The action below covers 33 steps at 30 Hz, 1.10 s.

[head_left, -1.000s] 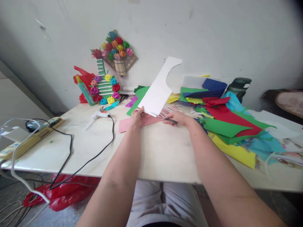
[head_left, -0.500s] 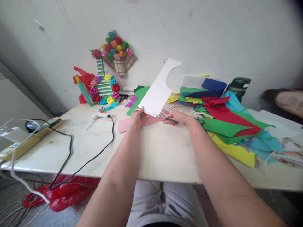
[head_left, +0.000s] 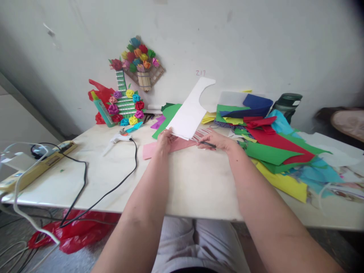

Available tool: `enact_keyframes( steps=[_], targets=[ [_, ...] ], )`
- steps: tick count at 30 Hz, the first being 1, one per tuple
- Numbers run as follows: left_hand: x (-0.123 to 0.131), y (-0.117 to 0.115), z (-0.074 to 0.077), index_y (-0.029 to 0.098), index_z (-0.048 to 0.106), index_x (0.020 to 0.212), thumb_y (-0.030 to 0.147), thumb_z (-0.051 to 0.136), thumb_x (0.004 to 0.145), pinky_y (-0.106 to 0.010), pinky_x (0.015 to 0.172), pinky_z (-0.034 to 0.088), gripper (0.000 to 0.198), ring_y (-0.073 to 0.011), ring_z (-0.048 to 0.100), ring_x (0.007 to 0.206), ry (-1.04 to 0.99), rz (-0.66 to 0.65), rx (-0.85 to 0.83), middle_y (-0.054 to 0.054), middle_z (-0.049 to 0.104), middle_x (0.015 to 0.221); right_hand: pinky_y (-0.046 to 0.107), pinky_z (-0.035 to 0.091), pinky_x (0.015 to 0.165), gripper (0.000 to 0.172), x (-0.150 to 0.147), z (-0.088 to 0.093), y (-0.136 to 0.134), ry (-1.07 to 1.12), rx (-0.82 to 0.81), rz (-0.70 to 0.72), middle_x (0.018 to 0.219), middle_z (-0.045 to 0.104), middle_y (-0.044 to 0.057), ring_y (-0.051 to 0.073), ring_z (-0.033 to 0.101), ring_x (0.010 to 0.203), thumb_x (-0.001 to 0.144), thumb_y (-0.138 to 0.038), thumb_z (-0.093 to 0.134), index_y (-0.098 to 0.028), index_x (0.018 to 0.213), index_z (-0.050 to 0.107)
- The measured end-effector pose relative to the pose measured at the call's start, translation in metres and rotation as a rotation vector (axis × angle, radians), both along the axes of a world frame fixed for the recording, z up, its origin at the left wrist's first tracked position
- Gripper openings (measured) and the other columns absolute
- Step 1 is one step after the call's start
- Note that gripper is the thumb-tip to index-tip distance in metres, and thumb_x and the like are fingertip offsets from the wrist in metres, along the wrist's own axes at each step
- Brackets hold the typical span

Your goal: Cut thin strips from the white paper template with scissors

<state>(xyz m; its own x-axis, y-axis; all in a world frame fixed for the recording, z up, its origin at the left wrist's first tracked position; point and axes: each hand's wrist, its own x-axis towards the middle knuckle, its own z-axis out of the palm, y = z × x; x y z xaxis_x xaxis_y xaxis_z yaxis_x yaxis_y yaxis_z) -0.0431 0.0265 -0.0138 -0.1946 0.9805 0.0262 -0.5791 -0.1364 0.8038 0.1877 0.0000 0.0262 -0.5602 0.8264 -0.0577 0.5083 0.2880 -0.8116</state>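
Worktop, pale, bearing the following. Left hand: fingers closed on the lower left corner of a white cut-out, which slants up and away with a concave right edge. Right hand: closed round dark-handled scissors, near the cut-out's lower right corner; blades hard to make out. Pink paper, one piece, lying beneath the left hand. White glue gun, corded, to the left. Green sheet, partly behind the cut-out. Red sheet, among mixed coloured papers at right. Flower-trimmed green panel, upright, towards the wall. Dark bottle, far right.
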Motion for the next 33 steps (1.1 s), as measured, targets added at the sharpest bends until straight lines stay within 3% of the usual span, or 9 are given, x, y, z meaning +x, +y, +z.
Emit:
enact_keyframes(
  steps=[10,25,33],
  targets=[
    [-0.004,0.004,-0.005,0.015,0.055,0.070,0.025,0.075,0.064,-0.027,0.064,0.052,0.023,-0.0119,0.061,0.054,-0.010,0.060,0.028,0.000,0.061,0.059,0.023,0.033,0.046,0.041,-0.001,-0.002,-0.001,-0.043,-0.028,-0.016,0.042,0.046,-0.004,0.007,0.040,0.041,0.060,-0.051,0.072,-0.014,0.078,0.070],
    [0.006,0.003,-0.002,0.013,0.058,0.071,0.017,0.072,0.065,-0.027,0.066,0.051,0.015,-0.0114,0.060,0.057,-0.034,0.126,0.020,-0.001,0.064,0.065,0.019,0.026,0.038,0.039,-0.008,-0.010,0.003,-0.005,-0.095,0.002,0.046,0.047,-0.003,0.005,0.039,0.039,0.063,-0.050,0.070,-0.013,0.071,0.062],
    [0.007,-0.003,0.004,0.014,0.053,0.065,0.023,0.078,0.057,-0.023,0.059,0.050,0.027,-0.0105,0.059,0.055,-0.036,0.124,0.010,0.000,0.062,0.060,0.018,0.025,0.038,0.039,-0.008,-0.005,-0.002,0.011,-0.085,0.003,0.047,0.047,-0.005,0.004,0.037,0.039,0.067,-0.041,0.071,-0.012,0.092,0.066]
  ],
)
